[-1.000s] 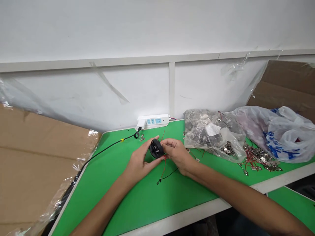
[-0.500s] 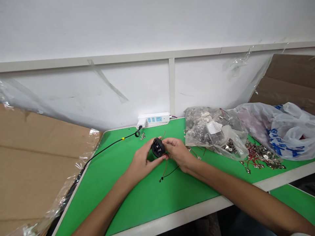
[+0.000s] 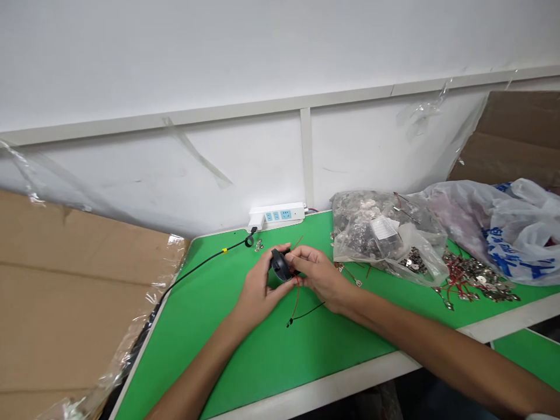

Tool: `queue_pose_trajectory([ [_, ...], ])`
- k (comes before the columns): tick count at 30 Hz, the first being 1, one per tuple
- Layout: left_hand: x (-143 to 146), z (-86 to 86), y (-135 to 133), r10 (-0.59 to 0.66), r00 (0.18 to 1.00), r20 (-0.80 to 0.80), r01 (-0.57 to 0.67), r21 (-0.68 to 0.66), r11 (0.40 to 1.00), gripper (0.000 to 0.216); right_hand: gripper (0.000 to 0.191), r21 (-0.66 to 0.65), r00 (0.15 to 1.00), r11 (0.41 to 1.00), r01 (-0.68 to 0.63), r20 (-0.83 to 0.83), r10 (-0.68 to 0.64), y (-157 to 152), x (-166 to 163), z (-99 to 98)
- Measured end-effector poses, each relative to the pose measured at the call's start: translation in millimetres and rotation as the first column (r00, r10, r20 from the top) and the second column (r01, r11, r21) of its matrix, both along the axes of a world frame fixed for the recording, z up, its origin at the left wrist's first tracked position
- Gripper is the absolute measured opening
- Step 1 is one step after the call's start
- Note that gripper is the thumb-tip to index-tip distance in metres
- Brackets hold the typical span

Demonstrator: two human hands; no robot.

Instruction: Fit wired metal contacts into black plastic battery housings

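Both sets of fingertips are closed on a small round black part. It is held just above the green worktop, nearer the back edge than the front and left of the middle. The left hand cups the part from the left, thumb over the top and fingers curled beneath. The right hand pinches its right side between thumb and forefinger. What those fingertips press on is too small to make out; it may be a terminal.

A thin red wire hangs from the part between the two hands. A black wire trails from under the right palm onto the worktop, toward the front edge.

At the back edge a white power strip lies against the wall. A black cable runs from it toward the left edge. Right of the hands, along the back edge, sits a clear bag of metal parts, with a white plastic bag beyond it. Loose metal tabs with red leads lie near the front right edge. Cardboard leans beyond the left edge.
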State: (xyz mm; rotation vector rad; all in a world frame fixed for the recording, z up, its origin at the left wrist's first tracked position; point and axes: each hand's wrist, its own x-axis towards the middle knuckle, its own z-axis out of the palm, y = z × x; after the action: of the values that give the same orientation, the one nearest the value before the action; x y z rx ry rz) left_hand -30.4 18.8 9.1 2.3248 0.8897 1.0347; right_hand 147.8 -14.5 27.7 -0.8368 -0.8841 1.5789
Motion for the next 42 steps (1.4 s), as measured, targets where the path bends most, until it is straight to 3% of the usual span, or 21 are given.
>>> queue_pose_trajectory([
  [9, -2.9, -4.7, -1.2, 0.027, 0.999, -0.026, -0.025, 0.085, 0.996, 0.066, 0.057, 0.01, 0.998, 1.0, 0.026, -0.053, -0.026, -1.9, -6.1, -2.7],
  [19, 1.0, -10.2, 2.9, 0.053, 0.999, -0.004, -0.051, 0.141, 0.989, 0.068, 0.046, 0.011, 0.994, 0.994, 0.106, -0.025, -0.106, 2.9, -4.3, -8.7],
  [24, -0.4, -10.9, 1.1, 0.03, 0.999, -0.022, -0.026, 0.183, 0.983, 0.068, 0.044, 0.041, 0.997, 0.996, 0.075, 0.014, -0.076, 3.9, -1.9, -12.8],
  [34, -3.7, -6.8, -6.7, 0.046, 0.998, -0.046, -0.034, 0.234, 0.972, 0.068, 0.043, 0.006, 0.997, 1.0, 0.027, -0.069, -0.026, -1.8, -4.3, -15.9],
  [42, -5.1, -5.7, -5.2, 0.042, 0.998, -0.038, -0.031, 0.252, 0.967, 0.066, 0.052, 0.007, 1.0, 1.0, -0.025, -0.012, 0.025, 0.6, 1.4, -8.8],
])
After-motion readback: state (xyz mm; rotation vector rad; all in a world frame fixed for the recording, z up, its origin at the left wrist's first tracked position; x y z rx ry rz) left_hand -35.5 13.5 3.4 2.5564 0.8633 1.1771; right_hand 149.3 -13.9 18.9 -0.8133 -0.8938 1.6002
